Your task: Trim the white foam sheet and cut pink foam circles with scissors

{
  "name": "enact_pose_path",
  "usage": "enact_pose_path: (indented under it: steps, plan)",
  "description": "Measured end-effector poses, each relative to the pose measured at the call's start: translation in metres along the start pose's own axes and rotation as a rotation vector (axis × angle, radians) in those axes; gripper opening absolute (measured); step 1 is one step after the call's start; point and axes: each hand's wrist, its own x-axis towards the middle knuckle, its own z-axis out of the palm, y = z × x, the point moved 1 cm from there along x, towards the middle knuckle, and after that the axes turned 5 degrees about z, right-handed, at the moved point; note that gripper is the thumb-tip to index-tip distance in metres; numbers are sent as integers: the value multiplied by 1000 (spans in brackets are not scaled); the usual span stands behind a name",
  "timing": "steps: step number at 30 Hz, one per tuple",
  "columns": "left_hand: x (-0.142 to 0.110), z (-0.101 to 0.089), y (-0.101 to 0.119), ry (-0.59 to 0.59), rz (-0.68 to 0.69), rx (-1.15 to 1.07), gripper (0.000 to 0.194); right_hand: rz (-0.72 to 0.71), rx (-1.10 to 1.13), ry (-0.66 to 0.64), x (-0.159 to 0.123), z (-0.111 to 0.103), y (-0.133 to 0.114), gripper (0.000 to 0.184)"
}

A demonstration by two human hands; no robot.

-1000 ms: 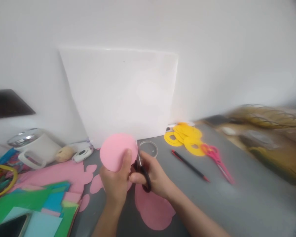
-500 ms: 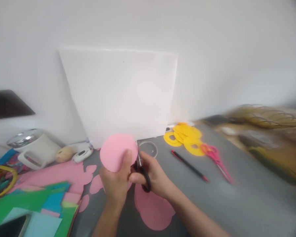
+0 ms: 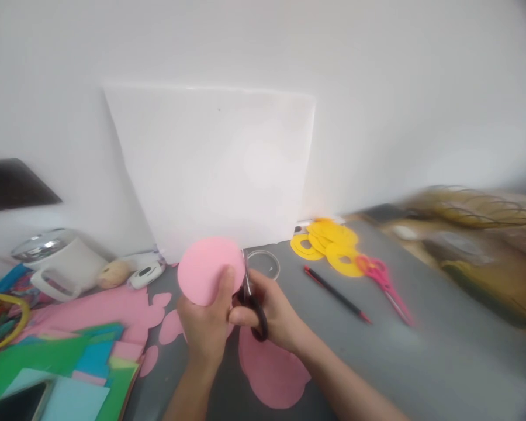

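Observation:
My left hand (image 3: 208, 324) grips a round pink paper disc (image 3: 206, 269), with the thumb lying across its front. In my right hand (image 3: 272, 310) is a pair of scissors (image 3: 258, 318) with black handles. Their blades point up along the disc's right edge; whether they bite into the paper cannot be made out. Below my hands, more pink paper rounds (image 3: 276, 374) lie overlapping on the grey table (image 3: 442, 362). Behind the scissors a clear ring-shaped object (image 3: 267, 264) rests on the tabletop.
Yellow paper rings (image 3: 328, 240), a black pencil with red ends (image 3: 337, 295) and pink scissors (image 3: 388, 289) lie to the right. Coloured paper sheets (image 3: 48, 356), pink scraps (image 3: 170, 327) and a white mug (image 3: 70, 266) are on the left. A white board (image 3: 214, 164) leans against the wall.
Almost nothing differs. Both hands, the pink disc and the scissors keep nearly the same place.

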Motion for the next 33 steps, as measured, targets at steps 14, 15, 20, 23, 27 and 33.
enact_pose_path:
  steps: [14, 15, 20, 23, 27, 33]
  plan:
    - [3, 1, 1, 19, -65, -4, 41, 13, 9, 46, 0, 0, 3, 50]
    - [3, 1, 0, 24, -67, -16, 40, 6, 7, 47, 0, 0, 2, 49]
    - [8, 2, -5, 50, -57, -120, 35, 14, 3, -8, 0, -2, -2, 52]
    - [11, 2, -5, 24, -34, -117, 33, 47, 32, -28, 0, -2, -4, 52]
    - [9, -1, 0, 9, -31, -51, 35, 86, 58, -59, 0, -2, -3, 53]
    - [9, -1, 0, 4, -31, -28, 37, 96, 44, -65, -1, -3, -1, 51]
